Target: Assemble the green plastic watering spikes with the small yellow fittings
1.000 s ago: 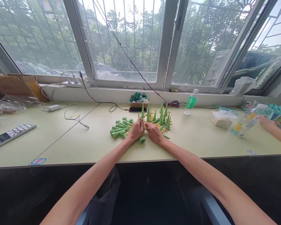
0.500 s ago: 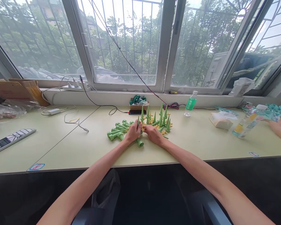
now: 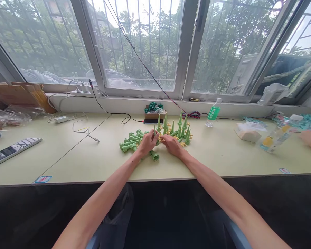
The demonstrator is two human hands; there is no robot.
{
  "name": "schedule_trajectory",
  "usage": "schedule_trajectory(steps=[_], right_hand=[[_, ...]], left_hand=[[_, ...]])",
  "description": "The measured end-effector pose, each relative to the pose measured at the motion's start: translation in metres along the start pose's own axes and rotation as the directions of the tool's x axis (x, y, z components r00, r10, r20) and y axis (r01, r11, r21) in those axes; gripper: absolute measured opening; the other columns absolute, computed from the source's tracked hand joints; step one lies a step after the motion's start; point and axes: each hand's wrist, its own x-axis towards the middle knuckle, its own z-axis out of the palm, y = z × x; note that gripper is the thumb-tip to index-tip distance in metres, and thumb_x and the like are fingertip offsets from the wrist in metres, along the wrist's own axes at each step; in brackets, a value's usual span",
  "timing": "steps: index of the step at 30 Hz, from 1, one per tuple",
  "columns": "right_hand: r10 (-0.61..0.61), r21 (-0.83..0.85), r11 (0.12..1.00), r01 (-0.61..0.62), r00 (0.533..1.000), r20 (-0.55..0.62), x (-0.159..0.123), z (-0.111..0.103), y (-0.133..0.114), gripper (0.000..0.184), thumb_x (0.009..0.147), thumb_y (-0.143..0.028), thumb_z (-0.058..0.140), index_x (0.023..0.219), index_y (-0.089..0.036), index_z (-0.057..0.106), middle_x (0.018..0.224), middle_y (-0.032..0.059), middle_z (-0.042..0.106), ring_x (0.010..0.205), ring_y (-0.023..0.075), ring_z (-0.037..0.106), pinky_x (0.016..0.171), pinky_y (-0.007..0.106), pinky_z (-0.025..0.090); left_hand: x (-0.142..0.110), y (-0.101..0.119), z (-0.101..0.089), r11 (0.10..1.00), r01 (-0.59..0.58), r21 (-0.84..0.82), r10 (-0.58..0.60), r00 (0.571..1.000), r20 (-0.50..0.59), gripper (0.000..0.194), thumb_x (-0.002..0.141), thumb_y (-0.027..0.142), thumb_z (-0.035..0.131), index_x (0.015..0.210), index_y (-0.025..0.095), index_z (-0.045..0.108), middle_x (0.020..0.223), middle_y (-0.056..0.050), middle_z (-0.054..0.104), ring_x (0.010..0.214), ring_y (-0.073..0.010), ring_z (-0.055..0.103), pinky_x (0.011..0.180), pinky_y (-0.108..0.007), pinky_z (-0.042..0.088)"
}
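Holding tapered green cone (image 3: 154,130) in left hand (image 3: 147,142), yellow piece (image 3: 160,136) in right hand (image 3: 171,144)

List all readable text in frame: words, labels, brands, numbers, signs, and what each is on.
None can be read with certainty.
Green-labelled bottle: white characters, too blurred to read.
Large bottle: yellow-patterned label, any print too blurred.
Left table sticker: reddish mark inside a blue outline, not legible.
Right table sticker: small mark inside a blue outline, too small to read.
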Motion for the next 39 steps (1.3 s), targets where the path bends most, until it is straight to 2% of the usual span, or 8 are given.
schedule_trajectory(steps=[7,16,19,23,28,34,39], right_hand=[[0.021,-0.015,1.000,-0.021,0.999,-0.039,0.000,0.001,0.006,0.023,0.098,-0.020,0.047,0.119,-0.017,0.057,0.106,0.0110,0.067,0.095,0.0212,0.064,0.079,0.031,0.049],[0.050,-0.038,0.998,-0.052,0.998,-0.041,0.000,0.001,0.007,0.023,0.099,-0.021,0.045,0.117,-0.017,0.059,0.107,0.0122,0.067,0.099,0.0227,0.064,0.083,0.033,0.050],[0.056,-0.061,0.997,-0.057,0.998,-0.025,0.000,0.000,0.005,0.023,0.101,-0.023,0.042,0.109,-0.016,0.062,0.099,0.0118,0.069,0.094,0.0226,0.064,0.081,0.033,0.050],[0.056,-0.095,0.994,-0.059,0.998,-0.036,-0.001,-0.002,0.004,0.026,0.102,-0.024,0.039,0.101,-0.016,0.063,0.092,0.0105,0.069,0.087,0.0208,0.064,0.075,0.030,0.047],[0.054,-0.102,0.993,-0.059,0.997,-0.052,-0.002,-0.003,0.003,0.029,0.103,-0.024,0.035,0.095,-0.015,0.062,0.089,0.0092,0.068,0.081,0.0192,0.062,0.070,0.027,0.042],[0.105,-0.174,0.978,-0.113,0.993,-0.054,-0.002,-0.002,0.001,0.033,0.103,-0.026,0.034,0.081,-0.017,0.057,0.074,0.0057,0.064,0.066,0.0160,0.056,0.061,0.025,0.034],[0.121,-0.180,0.975,-0.128,0.991,-0.049,-0.002,-0.003,-0.001,0.033,0.103,-0.026,0.034,0.077,-0.018,0.052,0.070,0.0043,0.062,0.060,0.0150,0.052,0.059,0.025,0.030]], left_hand=[[0.000,-0.005,-0.001,0.995,-0.058,0.084,0.058,0.998,-0.003,0.022,0.093,0.037,0.050,0.080,0.019,0.050,0.065,0.002,0.052,0.056,-0.0101,0.045,0.053,-0.022,0.038],[0.000,-0.007,-0.003,0.998,-0.059,0.036,0.056,0.997,0.058,0.018,0.090,0.033,0.054,0.095,0.018,0.060,0.083,-0.003,0.062,0.059,-0.0106,0.050,0.054,-0.023,0.042],[-0.001,-0.009,-0.002,0.997,-0.069,0.033,0.066,0.995,0.080,0.018,0.088,0.031,0.055,0.099,0.019,0.064,0.088,-0.004,0.064,0.060,-0.0106,0.050,0.056,-0.023,0.045],[-0.001,-0.008,-0.004,0.996,-0.085,0.023,0.082,0.991,0.104,0.019,0.088,0.032,0.057,0.099,0.019,0.067,0.085,-0.003,0.063,0.060,-0.0101,0.051,0.056,-0.022,0.045],[-0.002,-0.007,-0.004,0.993,-0.114,0.019,0.112,0.988,0.111,0.020,0.088,0.034,0.060,0.098,0.019,0.068,0.085,-0.003,0.063,0.057,-0.0089,0.050,0.056,-0.022,0.045],[-0.002,-0.014,-0.001,0.990,-0.134,0.042,0.130,0.988,0.085,0.018,0.084,0.035,0.066,0.093,0.019,0.068,0.094,-0.004,0.061,0.056,-0.0076,0.049,0.059,-0.024,0.046],[-0.002,-0.012,0.000,0.984,-0.134,0.117,0.124,0.988,0.092,0.016,0.085,0.034,0.066,0.082,0.018,0.063,0.079,-0.002,0.057,0.058,-0.0097,0.048,0.060,-0.025,0.041]])
